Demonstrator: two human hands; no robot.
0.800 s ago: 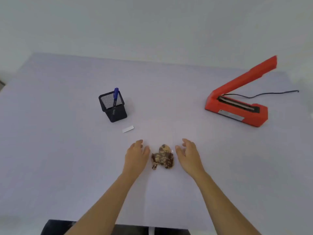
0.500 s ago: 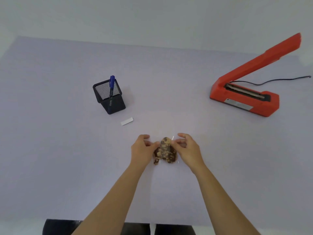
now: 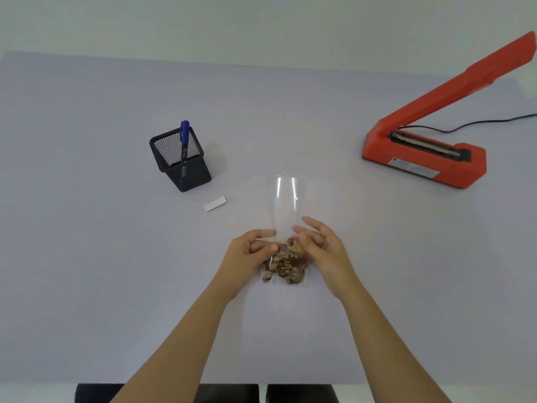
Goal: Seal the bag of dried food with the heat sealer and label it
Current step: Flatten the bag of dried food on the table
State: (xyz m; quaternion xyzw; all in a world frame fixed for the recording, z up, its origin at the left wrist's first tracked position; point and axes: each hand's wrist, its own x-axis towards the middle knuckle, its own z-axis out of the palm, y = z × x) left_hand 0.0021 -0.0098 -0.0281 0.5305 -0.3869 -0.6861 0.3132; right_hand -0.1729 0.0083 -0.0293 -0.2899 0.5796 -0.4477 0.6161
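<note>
1. Left hand [image 3: 250, 251] and right hand [image 3: 322, 245] each keep a pinching grip on the clear plastic bag of brown dried food [image 3: 286, 263] — its empty neck upright, likely for flattening.
2. The bag sits well left of the open orange heat sealer [image 3: 430, 158] — seal not yet made.

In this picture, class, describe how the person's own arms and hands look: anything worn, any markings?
Both forearms are bare up to the frame's lower edge, with no sleeves showing. The left hand and right hand wear no gloves; no rings, watch, bracelets or markings are visible.
</note>
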